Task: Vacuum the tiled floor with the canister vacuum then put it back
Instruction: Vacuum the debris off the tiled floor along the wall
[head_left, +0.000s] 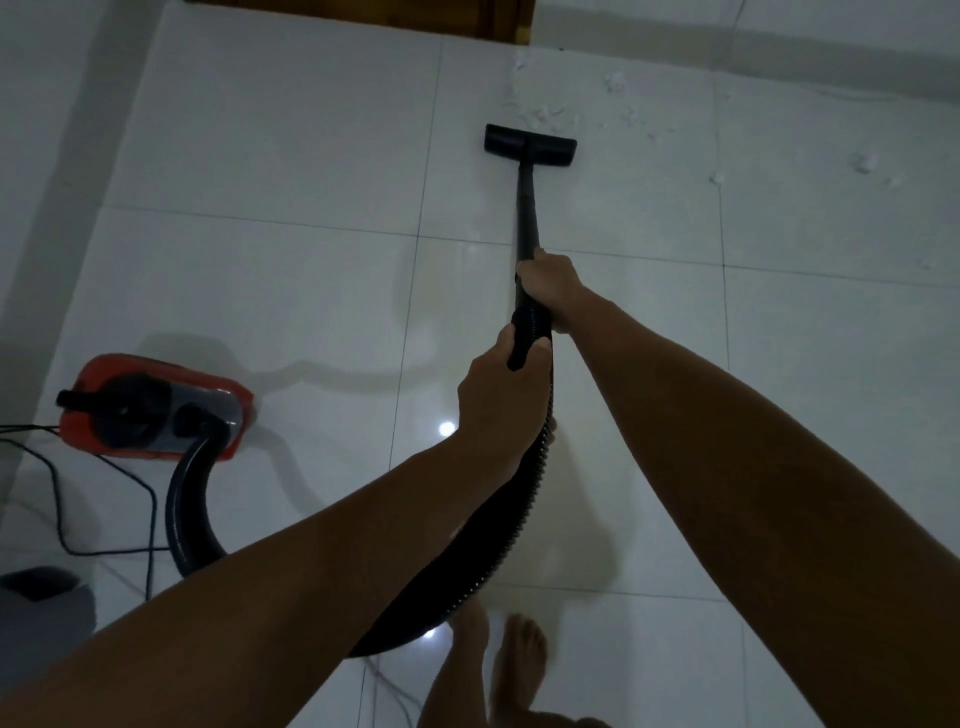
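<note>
Canister (156, 408), red with black top, at 9 o'clock on the floor (291, 156), near the left wall. Black cord (98, 499) trailing from its left side, looping toward 8 o'clock. Dark object (39, 584) at the left edge, 8 o'clock, too dim to identify. Ribbed black hose (189, 514) leaving the canister's near end, curving down, passing behind the left forearm, then rising toward centre. Left hand (498, 395) just below centre, fingers curled round the hose where it meets the wand. Right hand (550, 283) right above it, near centre, gripping the wand (525, 208) at its lower end. Wand running straight up toward 12 o'clock, slightly tilted left. Nozzle (530, 141), flat and black, on the tiles at 12 o'clock, touching the floor. White scraps (618, 83) scattered just beyond the nozzle and out to 1 and 2 o'clock, close to the far wall; one larger clump (862, 162) at 2 o'clock. Brown door frame (506, 23) at the top edge, 12 o'clock. Bare feet (524, 660) at 6 o'clock, beneath the hose loop, on glossy white tile showing two bright light reflections.
</note>
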